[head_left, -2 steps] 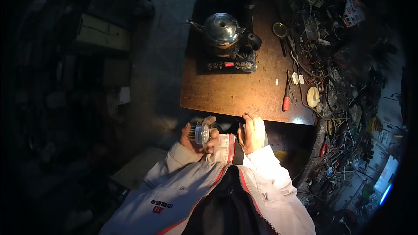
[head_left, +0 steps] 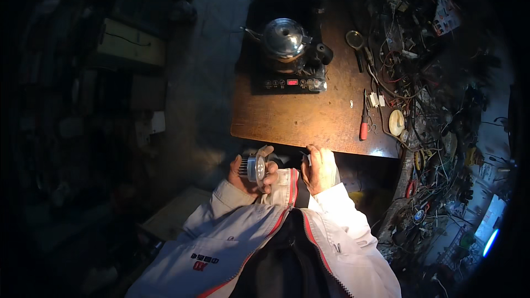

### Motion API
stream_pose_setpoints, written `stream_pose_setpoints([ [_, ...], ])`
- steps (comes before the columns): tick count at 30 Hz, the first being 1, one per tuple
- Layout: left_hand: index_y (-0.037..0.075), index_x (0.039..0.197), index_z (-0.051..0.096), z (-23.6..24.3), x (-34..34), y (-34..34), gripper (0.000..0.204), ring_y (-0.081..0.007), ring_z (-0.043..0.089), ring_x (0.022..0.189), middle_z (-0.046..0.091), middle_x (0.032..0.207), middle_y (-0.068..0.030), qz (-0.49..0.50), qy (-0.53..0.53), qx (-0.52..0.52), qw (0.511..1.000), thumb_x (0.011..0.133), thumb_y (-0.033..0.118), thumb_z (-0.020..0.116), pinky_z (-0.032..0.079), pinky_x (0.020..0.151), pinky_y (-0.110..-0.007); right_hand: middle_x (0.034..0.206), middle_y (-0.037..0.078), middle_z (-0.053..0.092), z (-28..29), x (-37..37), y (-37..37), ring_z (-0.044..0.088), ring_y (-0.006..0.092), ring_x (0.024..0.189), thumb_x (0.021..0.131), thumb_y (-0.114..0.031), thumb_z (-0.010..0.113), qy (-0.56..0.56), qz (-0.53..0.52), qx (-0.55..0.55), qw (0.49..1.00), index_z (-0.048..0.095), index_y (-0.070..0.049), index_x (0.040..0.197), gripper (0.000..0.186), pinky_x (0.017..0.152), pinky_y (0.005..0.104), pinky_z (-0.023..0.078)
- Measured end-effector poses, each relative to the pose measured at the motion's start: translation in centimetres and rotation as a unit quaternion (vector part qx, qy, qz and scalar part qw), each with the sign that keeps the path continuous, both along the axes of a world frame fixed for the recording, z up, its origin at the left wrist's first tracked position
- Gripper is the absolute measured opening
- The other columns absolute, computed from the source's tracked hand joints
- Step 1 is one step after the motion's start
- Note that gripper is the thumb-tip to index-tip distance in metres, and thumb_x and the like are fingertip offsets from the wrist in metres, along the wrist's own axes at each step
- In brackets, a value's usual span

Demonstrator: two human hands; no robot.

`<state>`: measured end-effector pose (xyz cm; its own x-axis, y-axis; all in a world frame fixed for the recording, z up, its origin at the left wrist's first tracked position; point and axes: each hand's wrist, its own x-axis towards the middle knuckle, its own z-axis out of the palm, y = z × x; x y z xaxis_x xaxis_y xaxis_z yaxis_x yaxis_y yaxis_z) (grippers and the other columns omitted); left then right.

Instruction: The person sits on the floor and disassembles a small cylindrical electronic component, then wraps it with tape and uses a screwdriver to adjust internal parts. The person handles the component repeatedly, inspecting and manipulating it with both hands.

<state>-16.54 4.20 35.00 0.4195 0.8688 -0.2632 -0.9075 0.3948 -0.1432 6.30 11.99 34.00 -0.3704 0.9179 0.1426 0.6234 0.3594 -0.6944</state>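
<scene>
My left hand (head_left: 269,175) is wrapped round an LED spotlight (head_left: 256,169) with a finned metal body and a round, clear front. It holds the lamp in front of my jacket, just short of the table's near edge. At that edge, my right hand (head_left: 320,171) is closed with its fingers bent and the back of the hand brightly lit. Whatever its fingertips grip is hidden. A red-handled screwdriver (head_left: 364,131) lies on the wooden table (head_left: 292,116), right of and beyond my right hand.
A shiny metal kettle (head_left: 284,38) stands on a black induction cooker (head_left: 290,84) with a lit red display. Along the table's right side lie a magnifying glass (head_left: 354,38), scissors (head_left: 372,127) and a cream-coloured disc (head_left: 396,123). Tangled wires (head_left: 419,110) crowd the far right.
The view has shifted slightly, so the table and kettle appear a little further right. Both hands keep their hold and place.
</scene>
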Motion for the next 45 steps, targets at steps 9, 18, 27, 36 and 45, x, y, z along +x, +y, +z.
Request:
stream_pose_setpoints([
  [9,0.014,0.163,0.034,-1.5,-9.3,-6.3,0.085,-0.0352,0.060,0.122,0.055,0.141,-0.0202,0.212,0.115,0.085,0.967,0.097,0.047,0.075,0.057,0.100,-0.064,0.100,0.020,0.071,-0.2,-11.2,1.7,0.071,0.0426,0.088,0.084,-0.005,0.072,0.001,0.193,-0.005,0.981,0.069,-0.004,0.115,0.031,0.076,0.0489,0.058],
  [18,0.001,0.153,0.044,2.6,-14.9,-14.3,0.086,-0.0272,0.062,0.130,0.063,0.139,-0.0138,0.328,0.545,-0.130,0.760,0.089,0.040,0.086,0.051,0.109,-0.043,0.091,0.012,0.074,5.8,-29.5,1.2,0.070,0.0205,0.088,0.105,-0.039,0.062,0.060,0.462,-0.416,0.781,0.072,0.003,0.108,0.044,0.078,0.0349,0.054],
  [27,0.001,0.154,0.042,10.0,-25.1,-12.6,0.106,-0.0404,0.068,0.121,0.064,0.137,-0.0264,0.053,0.864,-0.152,0.476,0.075,0.054,0.091,0.055,0.103,-0.044,0.117,0.013,0.071,5.2,-41.2,-0.3,0.068,0.0212,0.105,0.093,-0.033,0.077,0.084,0.413,-0.683,0.596,0.061,0.007,0.129,0.057,0.094,0.0348,0.054],
  [36,-0.002,0.151,0.046,6.5,-31.2,-20.3,0.101,-0.0331,0.072,0.112,0.069,0.125,-0.0231,0.287,0.695,-0.379,0.539,0.077,0.051,0.091,0.056,0.098,-0.042,0.112,0.018,0.075,4.2,-57.5,-5.7,0.072,0.0254,0.101,0.084,-0.016,0.084,-0.017,0.488,-0.716,0.499,0.061,0.011,0.128,0.057,0.094,0.0398,0.057],
  [45,-0.002,0.136,0.063,4.5,-42.4,-35.6,0.078,-0.0253,0.074,0.103,0.075,0.114,-0.0180,0.399,0.555,-0.465,0.563,0.084,0.051,0.088,0.058,0.092,-0.038,0.120,0.021,0.072,3.2,-76.6,-23.5,0.070,0.0281,0.111,0.080,-0.015,0.088,-0.043,0.586,-0.654,0.477,0.058,0.011,0.132,0.065,0.098,0.0402,0.057],
])
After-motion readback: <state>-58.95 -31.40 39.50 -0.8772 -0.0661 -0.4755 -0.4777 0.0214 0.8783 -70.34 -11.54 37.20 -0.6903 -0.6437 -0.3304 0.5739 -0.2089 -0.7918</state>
